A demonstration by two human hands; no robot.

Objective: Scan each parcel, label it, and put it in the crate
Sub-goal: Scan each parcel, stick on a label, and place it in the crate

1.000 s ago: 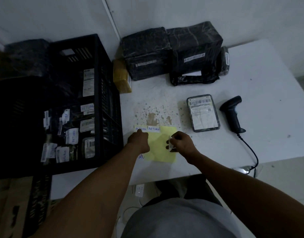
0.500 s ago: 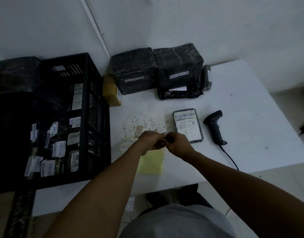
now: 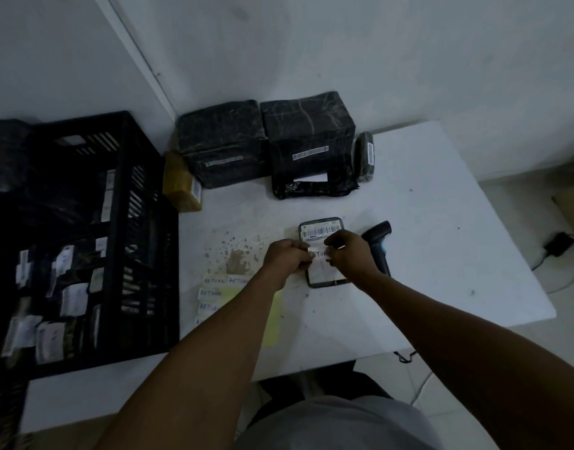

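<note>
dim light falls on a white table point(image 3: 441, 222) pushed into a corner of pale walls. at far left a black slatted crate point(image 3: 126, 222) holds dark parcels with white labels point(image 3: 73, 298). just right of it a yellow-wrapped parcel point(image 3: 182, 190) leans by two black-wrapped boxes point(image 3: 220, 147) at the wall. nearer the table's front lies a yellow sheet point(image 3: 274, 319) with strips marked "return" point(image 3: 214, 280). at centre, the left hand point(image 3: 287, 258) and right hand point(image 3: 349, 251) each pinch an end of a white "return" label point(image 3: 319, 254) — held over a flat grey parcel point(image 3: 321, 228) lying on the table, barcode showing. a black handheld scanner point(image 3: 378, 233) rests just right of the parcel, partly hidden behind the right hand.
</note>
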